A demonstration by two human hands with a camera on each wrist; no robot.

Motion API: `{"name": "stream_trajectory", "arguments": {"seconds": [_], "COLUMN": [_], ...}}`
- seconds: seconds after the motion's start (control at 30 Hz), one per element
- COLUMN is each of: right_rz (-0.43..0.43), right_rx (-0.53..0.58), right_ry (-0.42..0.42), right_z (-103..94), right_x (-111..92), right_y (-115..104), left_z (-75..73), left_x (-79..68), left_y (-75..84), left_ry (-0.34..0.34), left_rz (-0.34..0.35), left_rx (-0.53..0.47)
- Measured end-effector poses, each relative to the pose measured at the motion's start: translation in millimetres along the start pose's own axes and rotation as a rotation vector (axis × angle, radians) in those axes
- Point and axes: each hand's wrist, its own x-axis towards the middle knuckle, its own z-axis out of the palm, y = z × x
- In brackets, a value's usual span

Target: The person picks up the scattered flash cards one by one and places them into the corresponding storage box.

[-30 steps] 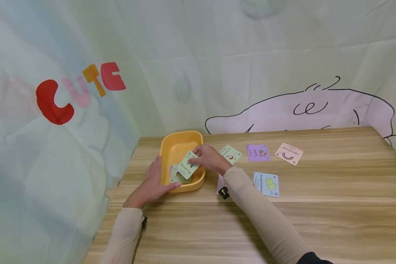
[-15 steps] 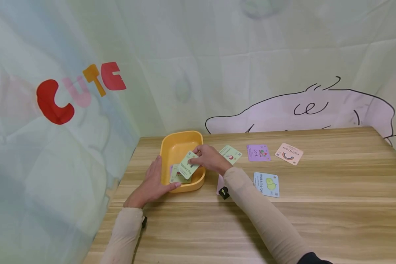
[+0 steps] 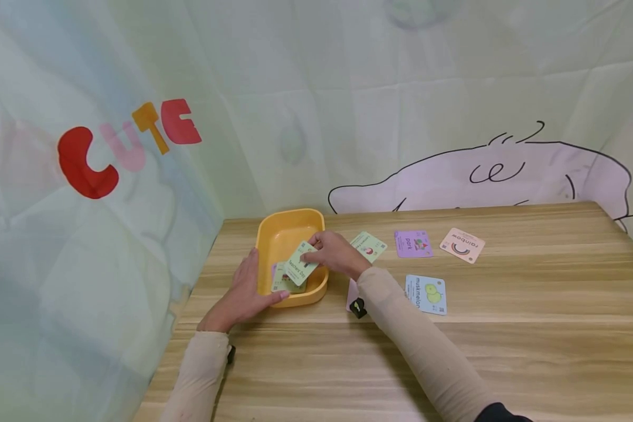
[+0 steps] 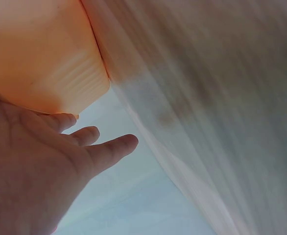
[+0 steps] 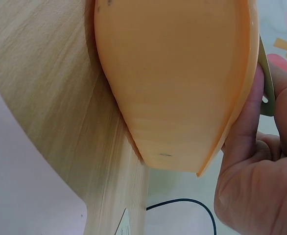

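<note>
My right hand [image 3: 337, 253] pinches a pale green "Teachers Day" card [image 3: 298, 271] between thumb and fingers, tilted over the yellow tray [image 3: 290, 215]. In the right wrist view, the card's edge [image 5: 267, 93] stands out between thumb and fingers, just past the tray's rim. Beneath the held card, another green card [image 3: 281, 282] lies in the tray, with a sliver of purple beside it. My left hand [image 3: 242, 296] rests against the tray's left side, its thumb on the near rim. In the left wrist view, its fingers [image 4: 111, 151] extend straight along the outer wall.
Right of the tray lie a green card [image 3: 371, 245], a purple "park" card [image 3: 414, 244], a "rainbow" card [image 3: 462, 246] and a blue "muskmelon" card [image 3: 429, 295]. A pink card [image 3: 351, 296] is partly hidden by the right sleeve. A printed curtain [image 3: 274, 117] hangs behind the wooden table [image 3: 533, 346].
</note>
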Motion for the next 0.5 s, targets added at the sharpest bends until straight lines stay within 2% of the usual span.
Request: {"name": "stream_trajectory", "arguments": {"seconds": [0.3, 0.5], "right_rz": [0.005, 0.007], "right_rx": [0.002, 0.010], "right_ry": [-0.005, -0.011], "right_z": [-0.5, -1.3], "right_x": [0.3, -0.4], "right_y": [-0.1, -1.2], "left_z": [0.8, 0.7], "left_x": [1.6, 1.3], "left_y": [-2.4, -1.1], "left_ry": [0.010, -0.002], "left_rz": [0.031, 0.014], "left_rx": [0.012, 0.003]}}
